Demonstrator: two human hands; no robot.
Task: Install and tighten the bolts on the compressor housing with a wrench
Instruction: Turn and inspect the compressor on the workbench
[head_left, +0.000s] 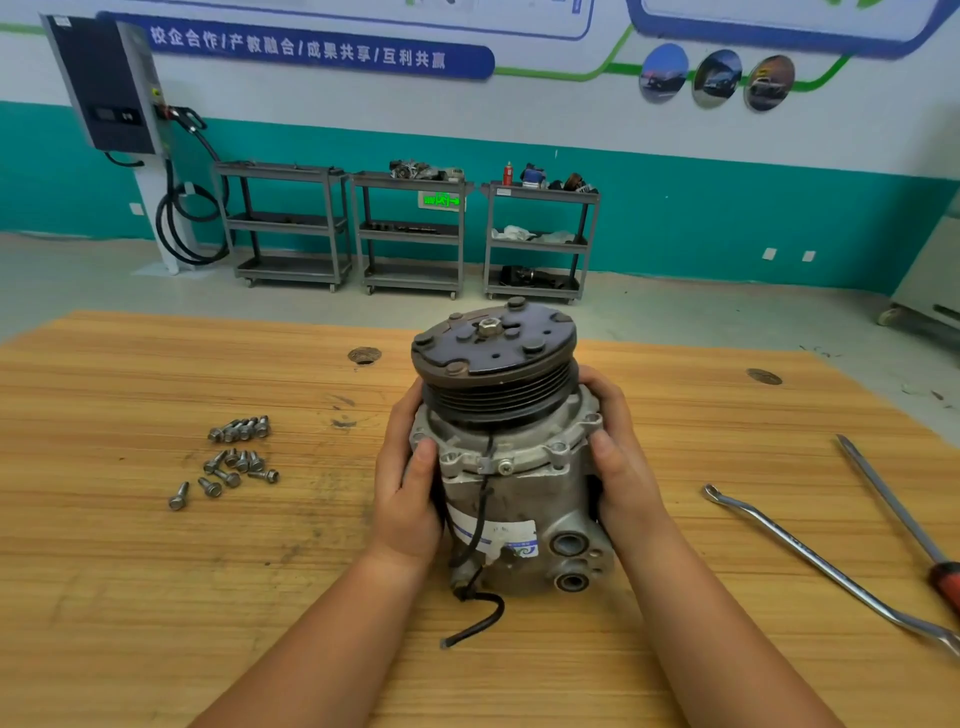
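- The compressor (511, 467) stands upright in the middle of the counter (156, 597), with its dark pulley (493, 358) on top and its round ports turned toward the person.
- The left hand (410, 483) grasps the left side of the compressor, with the thumb laid on the front of the flange and the fingers curled round behind it. The right hand (621, 457) grasps the right side in the same manner. Neither hand holds a tool.
- This two-sided hold probably serves to steady the heavy body, or to turn it, so that the flange under the pulley faces the person.
- On the rim of the flange several holes (592, 418) appear empty, so the bolts seem not yet installed and the task is judged to be at its beginning.
- The bolts (234, 460) lie loose in a group well to the left of the compressor, on the side of the left hand, probably so that they can be taken one at a time.
- The wrench (810, 561) lies flat well to the right of the compressor, and the screwdriver (893, 509) lies farther right, beyond the wrench. Both are on the side of the right hand, which would likely work the tool.
- A black cable (475, 618) hangs down the front of the compressor, and its free end rests on the counter just in front of it. It could get in the way of the wrench.
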